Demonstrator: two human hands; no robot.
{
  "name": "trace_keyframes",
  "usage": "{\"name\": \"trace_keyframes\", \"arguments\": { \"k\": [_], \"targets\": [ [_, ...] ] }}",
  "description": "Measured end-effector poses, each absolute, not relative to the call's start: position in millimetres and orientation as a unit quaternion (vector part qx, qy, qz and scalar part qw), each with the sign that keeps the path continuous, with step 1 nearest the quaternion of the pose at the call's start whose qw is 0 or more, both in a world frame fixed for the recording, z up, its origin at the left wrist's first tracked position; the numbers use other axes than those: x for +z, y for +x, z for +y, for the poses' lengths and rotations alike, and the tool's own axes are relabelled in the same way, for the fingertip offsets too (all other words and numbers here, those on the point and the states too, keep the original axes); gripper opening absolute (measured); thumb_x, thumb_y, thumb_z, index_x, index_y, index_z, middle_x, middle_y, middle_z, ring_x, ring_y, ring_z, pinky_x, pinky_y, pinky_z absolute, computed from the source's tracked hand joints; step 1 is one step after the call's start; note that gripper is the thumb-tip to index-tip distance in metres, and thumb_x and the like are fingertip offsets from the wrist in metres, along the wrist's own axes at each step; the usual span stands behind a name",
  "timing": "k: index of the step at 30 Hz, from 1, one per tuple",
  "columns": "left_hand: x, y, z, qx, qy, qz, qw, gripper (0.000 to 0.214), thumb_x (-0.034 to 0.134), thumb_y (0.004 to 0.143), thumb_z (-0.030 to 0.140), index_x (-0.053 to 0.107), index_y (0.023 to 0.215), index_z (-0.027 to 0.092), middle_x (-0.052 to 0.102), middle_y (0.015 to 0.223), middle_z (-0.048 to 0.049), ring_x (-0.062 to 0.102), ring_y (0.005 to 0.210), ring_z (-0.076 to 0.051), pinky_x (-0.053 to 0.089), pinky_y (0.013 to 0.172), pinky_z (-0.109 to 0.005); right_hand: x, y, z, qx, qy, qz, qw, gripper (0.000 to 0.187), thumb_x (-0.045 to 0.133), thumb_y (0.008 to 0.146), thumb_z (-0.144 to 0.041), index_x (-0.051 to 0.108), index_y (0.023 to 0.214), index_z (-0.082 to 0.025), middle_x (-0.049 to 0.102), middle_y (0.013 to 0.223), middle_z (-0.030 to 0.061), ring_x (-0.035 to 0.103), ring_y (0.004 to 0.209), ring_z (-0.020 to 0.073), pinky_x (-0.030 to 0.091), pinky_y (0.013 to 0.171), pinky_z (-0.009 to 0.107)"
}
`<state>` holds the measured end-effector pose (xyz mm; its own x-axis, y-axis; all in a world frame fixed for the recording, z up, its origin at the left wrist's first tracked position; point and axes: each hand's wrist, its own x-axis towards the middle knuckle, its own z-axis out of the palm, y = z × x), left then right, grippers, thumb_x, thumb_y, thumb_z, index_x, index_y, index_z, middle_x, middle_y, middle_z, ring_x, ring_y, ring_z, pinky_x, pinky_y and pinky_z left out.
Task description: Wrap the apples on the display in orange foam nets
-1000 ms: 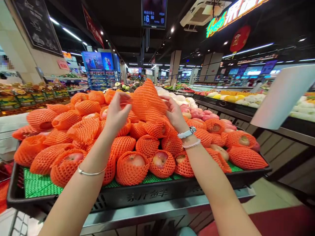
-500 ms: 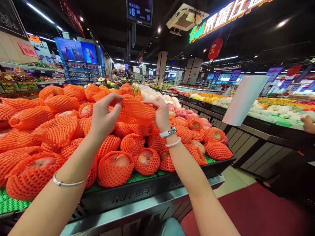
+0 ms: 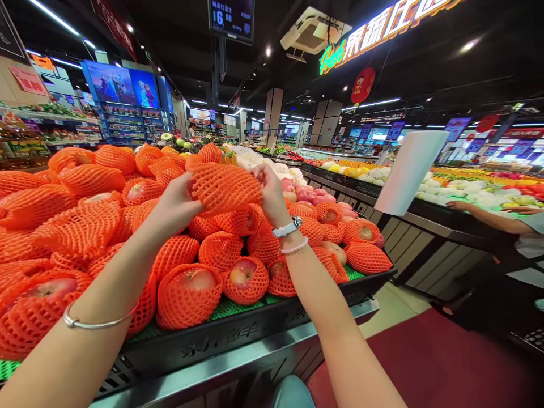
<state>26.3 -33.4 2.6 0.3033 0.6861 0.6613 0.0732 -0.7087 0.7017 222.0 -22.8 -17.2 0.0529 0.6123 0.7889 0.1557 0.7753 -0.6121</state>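
Observation:
Above the apple pile, an orange foam fruit net (image 3: 227,186) is held up between my hands. It looks rounded and full, but any apple inside is hidden by the mesh. My left hand (image 3: 176,204) grips its left end, thumb below. At the other end, the fingers of my right hand (image 3: 268,190) pinch the mesh. Just under the net lie several apples in the same orange netting, among them a netted apple (image 3: 245,277) with its top showing and a larger netted apple (image 3: 191,294) near the front edge.
A black crate edge (image 3: 238,334) borders the pile in front. To the right stands a white roll of bags (image 3: 412,173). Another person's arm (image 3: 493,215) reaches over the produce at far right. Unwrapped pink apples (image 3: 312,195) lie behind my right hand.
The net has turned and now looks rounder and fuller between my hands. My left hand has shifted slightly left and lower. Another person's arm has come further into view at right.

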Motion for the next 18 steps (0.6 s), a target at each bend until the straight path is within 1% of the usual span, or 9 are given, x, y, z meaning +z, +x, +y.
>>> {"name": "trace_keyframes", "arguments": {
  "k": [2,5,7,10,12,14,16,18],
  "targets": [
    [3.2,26.4,-34.2,0.555,0.749,0.243,0.267,0.037,0.049,0.053,-0.008,0.059,0.080,0.016,0.064,0.070,-0.0005,0.065,0.078,-0.021,0.056,0.076,-0.036,-18.6,218.0,-27.0,0.211,-0.247,-0.712,0.623,0.038,0.070,0.069,-0.036,0.038,0.087,-0.026,0.056,0.105,0.0030,0.059,0.103,0.0153,0.052,0.093,0.033],
    [3.3,25.4,-33.9,0.550,0.758,0.247,0.247,0.035,0.052,0.053,-0.005,0.060,0.081,0.016,0.065,0.073,-0.0028,0.064,0.079,-0.022,0.057,0.079,-0.040,-19.8,214.4,-30.2,0.233,-0.212,-0.746,0.587,0.046,0.073,0.064,-0.038,0.043,0.097,-0.026,0.054,0.127,0.0081,0.052,0.126,0.0206,0.046,0.108,0.038],
    [2.7,25.2,-34.2,0.551,0.764,0.239,0.236,0.030,0.055,0.055,0.000,0.060,0.081,0.016,0.067,0.080,-0.0050,0.064,0.081,-0.022,0.056,0.084,-0.042,-20.2,213.7,-30.1,0.238,-0.198,-0.759,0.573,0.053,0.071,0.063,-0.039,0.043,0.106,-0.026,0.048,0.138,0.0097,0.048,0.133,0.0220,0.043,0.112,0.040],
    [2.0,25.4,-35.6,0.527,0.782,0.243,0.226,0.020,0.055,0.057,0.009,0.059,0.075,0.016,0.068,0.083,-0.0066,0.064,0.084,-0.024,0.054,0.088,-0.042,-21.0,211.9,-31.1,0.237,-0.184,-0.789,0.535,0.061,0.067,0.065,-0.039,0.041,0.119,-0.026,0.043,0.145,0.0093,0.046,0.135,0.0229,0.044,0.111,0.040],
    [1.4,25.2,-35.6,0.488,0.800,0.269,0.221,0.016,0.053,0.055,0.015,0.058,0.070,0.017,0.068,0.080,-0.0061,0.063,0.079,-0.025,0.054,0.082,-0.042,-21.4,209.3,-33.8,0.220,-0.195,-0.806,0.513,0.062,0.064,0.068,-0.039,0.041,0.124,-0.026,0.043,0.147,0.0074,0.047,0.134,0.0227,0.045,0.110,0.040],
    [0.1,24.8,-34.1,0.463,0.814,0.287,0.203,0.014,0.050,0.053,0.020,0.056,0.066,0.018,0.068,0.074,-0.0045,0.062,0.071,-0.024,0.054,0.073,-0.039,-21.2,206.8,-37.7,0.188,-0.210,-0.814,0.507,0.062,0.060,0.074,-0.044,0.041,0.130,-0.026,0.042,0.149,0.0044,0.046,0.134,0.0221,0.044,0.111,0.040],
    [-1.8,25.1,-31.6,0.442,0.832,0.283,0.179,0.010,0.048,0.053,0.024,0.054,0.060,0.019,0.066,0.066,-0.0027,0.059,0.065,-0.022,0.051,0.064,-0.034,-20.8,205.4,-41.5,0.142,-0.210,-0.821,0.511,0.064,0.055,0.079,-0.051,0.040,0.137,-0.026,0.040,0.153,-0.0005,0.044,0.135,0.0225,0.038,0.116,0.041],
    [-3.3,26.1,-29.8,0.415,0.851,0.273,0.171,0.007,0.048,0.054,0.025,0.052,0.055,0.020,0.064,0.058,-0.0017,0.057,0.059,-0.020,0.047,0.054,-0.029,-20.5,205.0,-44.4,0.096,-0.208,-0.839,0.493,0.068,0.049,0.083,-0.056,0.036,0.143,-0.027,0.035,0.157,-0.0051,0.040,0.137,0.0247,0.030,0.120,0.042]
  ]
}}
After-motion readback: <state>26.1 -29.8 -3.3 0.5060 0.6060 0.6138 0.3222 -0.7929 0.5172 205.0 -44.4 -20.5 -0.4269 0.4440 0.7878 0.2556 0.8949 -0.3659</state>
